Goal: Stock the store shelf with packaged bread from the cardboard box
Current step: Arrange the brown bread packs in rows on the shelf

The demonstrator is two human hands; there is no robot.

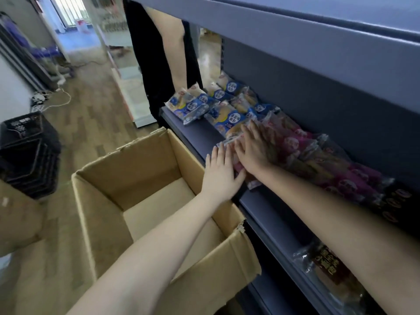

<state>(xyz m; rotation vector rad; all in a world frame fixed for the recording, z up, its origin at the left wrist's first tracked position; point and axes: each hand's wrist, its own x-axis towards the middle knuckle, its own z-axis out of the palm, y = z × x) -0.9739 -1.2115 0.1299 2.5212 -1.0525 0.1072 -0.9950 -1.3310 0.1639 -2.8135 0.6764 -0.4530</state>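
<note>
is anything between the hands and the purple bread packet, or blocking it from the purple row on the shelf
Nothing visible. The left hand and right hand lie flat on the purple packet at the front of the shelf, right beside the purple row. The blue packets lie further along, out of the way.

Dim daylight from the far window (68, 11) (edges bend), slight blur.

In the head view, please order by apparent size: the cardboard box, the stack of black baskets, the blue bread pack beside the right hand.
1. Cardboard box, largest, though nearest the camera.
2. Stack of black baskets, partly cut off at the edge.
3. Blue bread pack, smallest.
</note>
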